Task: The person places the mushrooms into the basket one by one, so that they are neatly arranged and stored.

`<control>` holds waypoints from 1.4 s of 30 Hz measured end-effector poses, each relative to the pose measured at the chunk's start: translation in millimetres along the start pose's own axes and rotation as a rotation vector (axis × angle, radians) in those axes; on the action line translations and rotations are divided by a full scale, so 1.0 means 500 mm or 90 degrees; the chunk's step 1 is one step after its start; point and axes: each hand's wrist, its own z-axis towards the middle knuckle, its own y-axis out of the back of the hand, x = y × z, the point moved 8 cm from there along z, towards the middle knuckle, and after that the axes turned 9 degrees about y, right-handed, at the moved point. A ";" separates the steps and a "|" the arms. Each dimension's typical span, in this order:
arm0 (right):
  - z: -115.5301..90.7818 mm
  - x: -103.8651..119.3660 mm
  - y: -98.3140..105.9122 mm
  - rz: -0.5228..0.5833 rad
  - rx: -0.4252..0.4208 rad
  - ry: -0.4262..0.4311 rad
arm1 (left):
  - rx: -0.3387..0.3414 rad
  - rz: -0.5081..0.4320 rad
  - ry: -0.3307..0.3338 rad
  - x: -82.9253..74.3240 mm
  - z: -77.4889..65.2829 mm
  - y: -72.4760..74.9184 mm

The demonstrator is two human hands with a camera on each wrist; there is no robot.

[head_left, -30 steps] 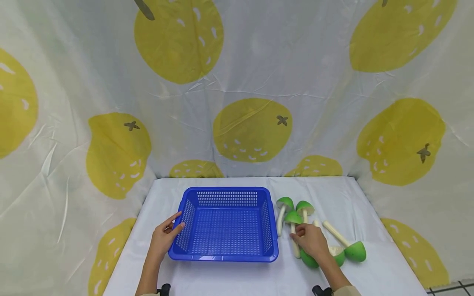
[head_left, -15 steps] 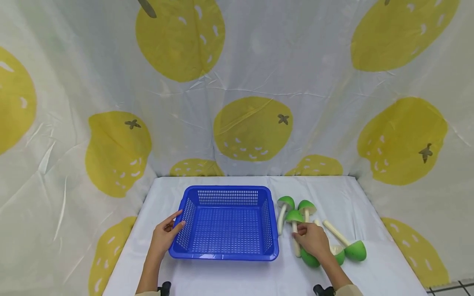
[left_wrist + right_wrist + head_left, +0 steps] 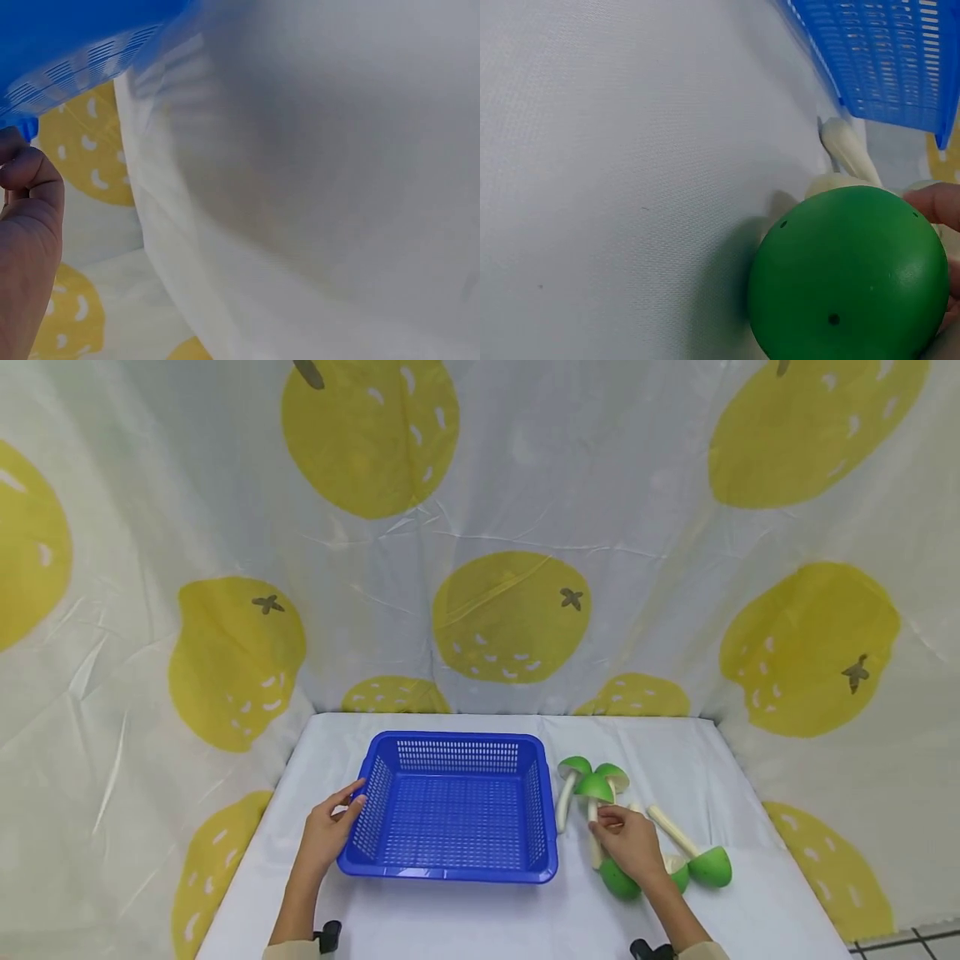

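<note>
My left hand (image 3: 324, 835) holds the left rim of a blue perforated plastic basket (image 3: 450, 872), its thumb over the edge. Nothing lies inside the basket. Just right of it, my right hand (image 3: 632, 843) pinches the pale stem of a toy mushroom (image 3: 595, 788) with a green cap pointing away from me. Two similar mushrooms, one on the left (image 3: 574, 766) and one behind (image 3: 614, 775), lie around the held one. Under my right wrist sits another green cap (image 3: 619, 880), which looms large as a green dome (image 3: 847, 277) in the right wrist view.
Farther right, a mushroom (image 3: 709, 867) lies with its stem pointing back, and another cap (image 3: 679, 875) is partly hidden by my forearm. A white cloth (image 3: 420, 927) covers the table. Behind it hangs a lemon-print curtain (image 3: 645, 610).
The cap of the pinched mushroom has shifted slightly away from me and overlaps the one behind it more. My left hand keeps its hold on the basket. The head view has shifted slightly.
</note>
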 end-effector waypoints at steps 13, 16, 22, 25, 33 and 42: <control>0.007 0.022 0.017 0.126 -0.041 -0.021 | -0.005 -0.009 0.004 0.003 0.006 0.006; 0.013 0.033 0.023 0.148 -0.041 -0.022 | -0.011 -0.012 0.002 0.002 0.008 0.009; 0.011 0.049 0.032 0.161 -0.038 -0.021 | -0.004 -0.027 0.012 0.012 0.001 0.006; 0.009 0.055 0.035 0.158 -0.040 -0.019 | 0.002 -0.037 0.015 0.014 -0.002 0.002; 0.023 0.083 0.038 0.168 -0.051 -0.014 | 0.001 -0.021 0.013 0.007 0.005 0.002; 0.035 0.110 0.037 0.188 -0.054 -0.001 | 0.035 -0.002 0.028 0.006 0.007 -0.002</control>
